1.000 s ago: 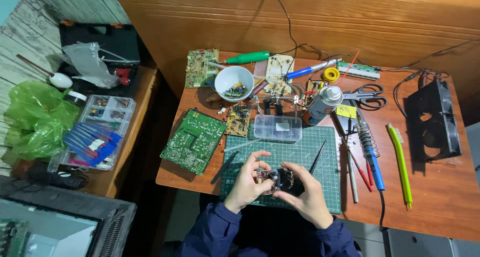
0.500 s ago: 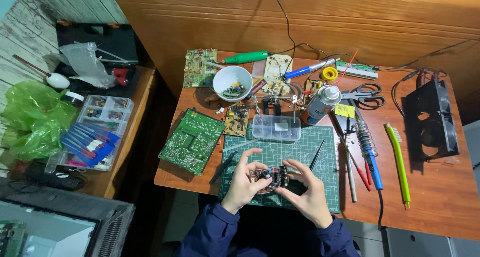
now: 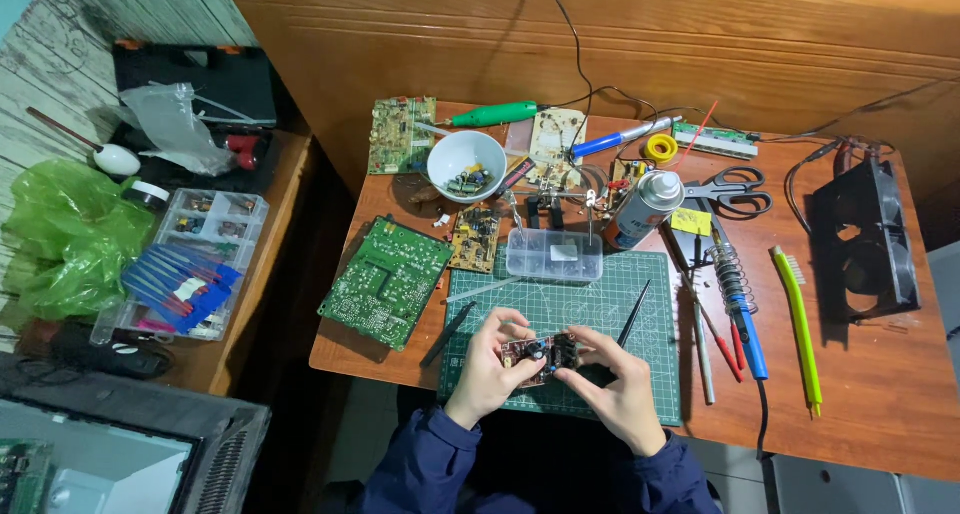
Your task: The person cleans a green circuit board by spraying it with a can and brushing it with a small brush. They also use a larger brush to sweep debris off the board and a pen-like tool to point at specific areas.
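Both hands hold a small brown circuit board (image 3: 537, 356) with dark parts on it, just above the green cutting mat (image 3: 590, 294) near the table's front edge. My left hand (image 3: 490, 366) grips the board's left side. My right hand (image 3: 615, 379) pinches its right side with the fingertips. Black tweezers (image 3: 634, 316) lie on the mat just right of my right hand. A second dark tool (image 3: 449, 332) lies at the mat's left edge beside my left hand.
A large green circuit board (image 3: 386, 279) lies left of the mat, a clear parts box (image 3: 554, 255) at the mat's far edge. A white bowl (image 3: 466, 164), spray can (image 3: 641, 208), scissors (image 3: 735, 191), soldering iron (image 3: 737, 299), green brush (image 3: 797, 314) and black fan (image 3: 863, 240) crowd the table.
The two hands have shifted the small board slightly between the fingers. Nothing else on the table has moved.
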